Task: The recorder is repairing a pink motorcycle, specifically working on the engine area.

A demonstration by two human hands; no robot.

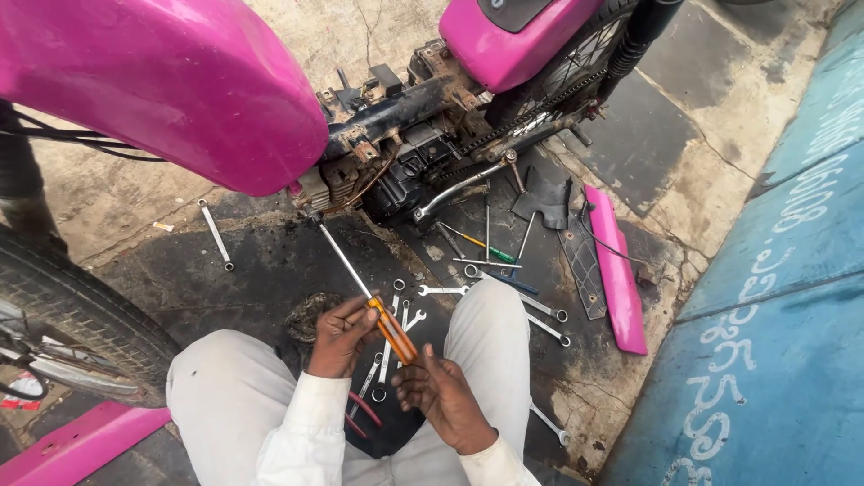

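While you crouch beside the stripped pink motorbike (pixel 180 81), your left hand (pixel 340 335) and right hand (pixel 441 391) both pinch the long orange-handled steel screwdriver (pixel 364 292), its tip reaching the dark greasy engine (pixel 405 166) and spanners (pixel 396 315) lying within reach on the floor.

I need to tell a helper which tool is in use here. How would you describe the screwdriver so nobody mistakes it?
Start at the pink motorbike and look down to the person's knees. Between them, the left hand and right hand hold the screwdriver, its long steel shaft slanting up toward the engine. Its translucent orange handle sets it apart from the plain silver spanners lying beneath.
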